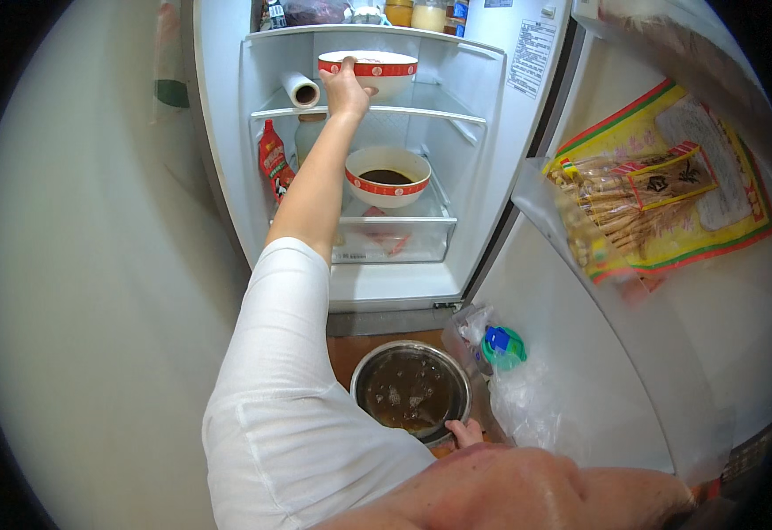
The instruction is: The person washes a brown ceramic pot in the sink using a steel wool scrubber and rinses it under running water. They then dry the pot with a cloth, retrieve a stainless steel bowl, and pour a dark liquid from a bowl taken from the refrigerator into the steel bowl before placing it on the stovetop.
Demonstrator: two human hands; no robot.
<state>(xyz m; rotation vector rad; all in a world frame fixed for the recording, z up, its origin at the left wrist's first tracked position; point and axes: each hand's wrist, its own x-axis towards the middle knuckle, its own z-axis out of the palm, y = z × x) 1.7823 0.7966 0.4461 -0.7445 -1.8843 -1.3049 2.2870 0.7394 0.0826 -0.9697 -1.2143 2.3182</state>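
Observation:
My left hand (348, 91) reaches into the open refrigerator and grips the near rim of a white bowl with a red patterned band (396, 76) on the upper shelf. Most of what that bowl holds is hidden. On the shelf below, a matching bowl (388, 191) contains dark liquid. Low in front of me, my right hand (466, 434) holds the rim of a round stainless-steel basin (466, 391). Brownish liquid (415, 394) with bubbles or small bits on its surface fills much of the basin.
A film roll (304, 93) lies left of the upper bowl; a red squeeze pouch (273, 159) and glass jar (309, 136) stand below. A clear drawer (392, 240) sits underneath. At right, the open door (598, 391) holds packaged dried food (651, 185) and plastic bags (525, 404).

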